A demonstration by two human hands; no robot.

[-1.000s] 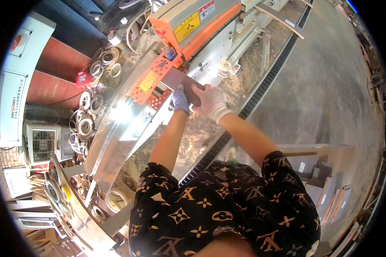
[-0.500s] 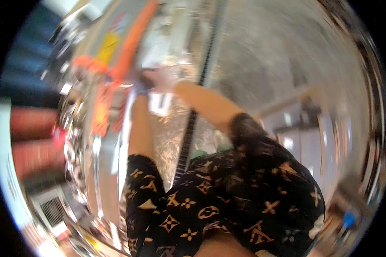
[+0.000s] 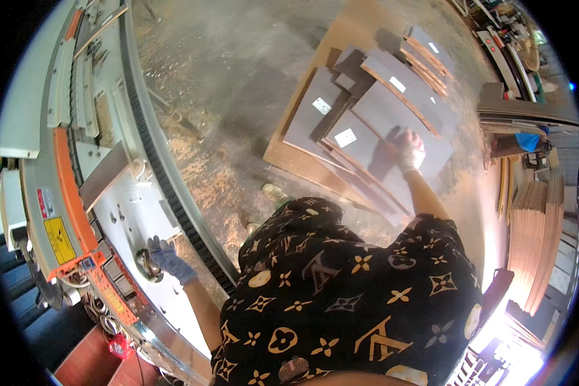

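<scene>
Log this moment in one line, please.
left hand: open, beside white metal machine bed | right hand: over flat grey rectangular boards, grip unclear

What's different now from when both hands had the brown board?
Both hands let go of it. The right hand swung right, onto the pile of boards. The left hand is open and empty by the machine. A brown board, likely that one, sits at the machine. The machine itself stayed put.
</scene>
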